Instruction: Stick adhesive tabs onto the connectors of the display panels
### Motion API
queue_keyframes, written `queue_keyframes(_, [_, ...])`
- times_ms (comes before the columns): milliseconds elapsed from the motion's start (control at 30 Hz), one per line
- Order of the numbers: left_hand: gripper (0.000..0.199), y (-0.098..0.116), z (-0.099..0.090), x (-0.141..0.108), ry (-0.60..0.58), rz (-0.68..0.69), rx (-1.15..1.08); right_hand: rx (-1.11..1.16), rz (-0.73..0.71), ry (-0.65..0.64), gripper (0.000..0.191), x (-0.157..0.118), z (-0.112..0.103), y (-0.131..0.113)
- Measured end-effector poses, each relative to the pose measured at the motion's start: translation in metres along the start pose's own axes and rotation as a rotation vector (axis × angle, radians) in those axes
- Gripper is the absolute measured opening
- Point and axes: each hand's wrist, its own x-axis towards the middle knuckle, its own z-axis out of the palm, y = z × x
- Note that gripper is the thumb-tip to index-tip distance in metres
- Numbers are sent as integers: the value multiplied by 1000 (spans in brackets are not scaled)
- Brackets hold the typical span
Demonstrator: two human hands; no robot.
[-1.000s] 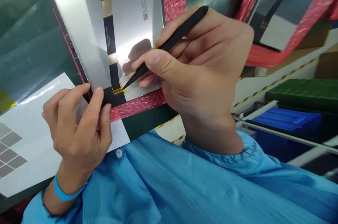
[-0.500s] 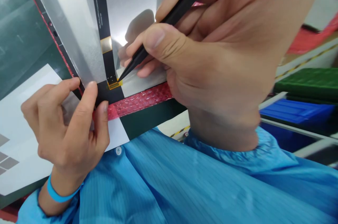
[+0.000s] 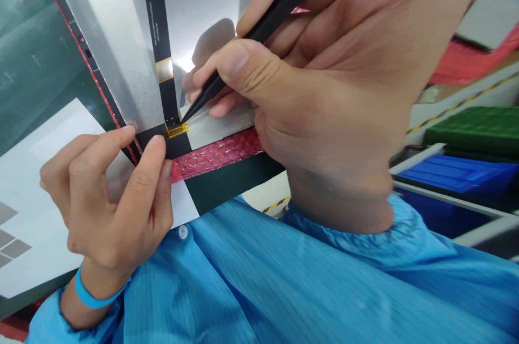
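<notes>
My right hand (image 3: 324, 84) grips a black pointed pen-like tool (image 3: 275, 17) between thumb and fingers. Its fine tip touches or hovers just over the yellow-edged end (image 3: 177, 130) of a black ribbon cable (image 3: 155, 19); contact is hard to tell. That cable runs down the silver back of a flat display panel (image 3: 198, 3), which bears a small printed code. At the panel's near left corner, my left hand (image 3: 109, 192) holds the edge, with index fingertip on the black border and thumb by the near side.
Pink bubble wrap (image 3: 221, 157) lies under the panel on a dark green mat (image 3: 231, 179). A white sheet (image 3: 40, 192) with grey squares lies at left. Blue (image 3: 458, 173) and green bins (image 3: 474, 130) stand to the right, beside yellow-and-black striped tape (image 3: 466, 100).
My left hand has slid slightly right along the panel's corner, its index finger now closer to the cable end. The tool tip has stayed almost in place.
</notes>
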Motion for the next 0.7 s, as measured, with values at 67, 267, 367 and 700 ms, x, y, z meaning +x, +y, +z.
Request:
queue_keyframes(67, [39, 1, 0, 1, -33, 26, -3, -10, -4, -2, 24, 0, 0, 0])
queue_keyframes(267, [45, 6, 1, 4, -143, 22, 55, -14, -14, -29, 24, -1, 1, -7])
queue_keyframes(367, [46, 11, 1, 4, -166, 4, 84, -83, -11, -4, 23, -4, 1, -8])
queue_keyframes(700, [60, 23, 3, 1, -254, -105, 90, 101, -94, 252, 14, -15, 9, 17])
